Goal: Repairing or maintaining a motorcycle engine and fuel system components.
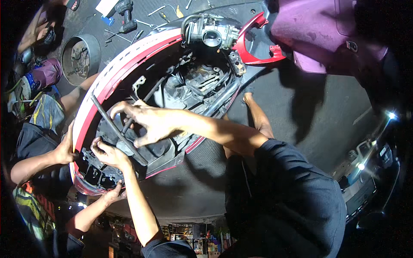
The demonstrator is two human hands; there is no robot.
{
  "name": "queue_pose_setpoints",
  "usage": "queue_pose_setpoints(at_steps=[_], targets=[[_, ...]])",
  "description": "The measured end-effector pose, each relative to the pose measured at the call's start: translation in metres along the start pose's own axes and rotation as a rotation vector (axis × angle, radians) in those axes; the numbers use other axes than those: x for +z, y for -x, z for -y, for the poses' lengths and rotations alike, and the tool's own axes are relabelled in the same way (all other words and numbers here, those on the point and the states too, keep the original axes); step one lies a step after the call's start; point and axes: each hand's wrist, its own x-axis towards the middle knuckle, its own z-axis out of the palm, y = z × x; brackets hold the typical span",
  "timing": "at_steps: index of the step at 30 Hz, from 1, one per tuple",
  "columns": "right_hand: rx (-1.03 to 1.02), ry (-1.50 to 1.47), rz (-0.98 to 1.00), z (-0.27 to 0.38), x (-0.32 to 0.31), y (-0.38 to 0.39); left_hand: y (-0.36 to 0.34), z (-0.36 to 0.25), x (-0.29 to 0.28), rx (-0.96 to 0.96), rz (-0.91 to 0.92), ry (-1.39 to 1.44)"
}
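Observation:
A dark T-handle wrench [112,124] slants over the rear of a motor scooter's red-and-white body [101,87]. My right hand [150,122] curls around the wrench where stem and crossbar meet, index finger arched over and thumb low by the bar. The stem runs under that hand, up and right into the dark body cavity. Nearer me, my left hand [112,155] is closed with its fingers curled, left of the crossbar's lower end. What its fingertips hold, if anything, is hidden. Below both hands lies a black plastic compartment [159,148].
At left, a co-worker's hands [65,148] grip the body's tail end. A carburetor [211,34] and red trim piece [247,45] rest at the front. Purple panels [316,32] stand far right. A round metal pan [94,50] and power drill [125,17] lie on the floor.

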Motion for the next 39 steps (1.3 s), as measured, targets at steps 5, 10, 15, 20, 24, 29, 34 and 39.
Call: queue_pose_setpoints(at_steps=[5, 10, 15, 20, 24, 29, 34, 39], targets=[[-0.273, 0.21, -0.205, -0.011, 0.013, 0.003, 0.001, 0.004, -0.001, 0.04, 0.019, 0.009], [0.201, -0.077, -0.005, 0.01, -0.021, -0.013, 0.001, 0.001, 0.003, -0.029, -0.003, 0.047], [0.129, -0.039, -0.001, -0.002, -0.009, -0.02, 0.0, 0.004, -0.003, 0.007, -0.005, -0.028], [-0.112, -0.098, -0.009, -0.001, -0.007, -0.008, -0.001, -0.002, 0.002, -0.037, -0.021, 0.005], [0.008, -0.382, 0.007, 0.006, -0.006, -0.013, 0.003, -0.01, 0.003, -0.062, -0.026, -0.055], [0.471, 0.069, 0.35, 0.041, -0.04, -0.036, -0.002, -0.004, -0.001, -0.046, -0.031, 0.025], [0.096, -0.423, 0.21, 0.004, -0.028, -0.015, -0.001, -0.004, 0.0, -0.058, -0.022, 0.01], [0.021, -0.198, 0.157, 0.003, -0.021, -0.016, -0.001, -0.002, 0.003, -0.047, -0.026, 0.03]])
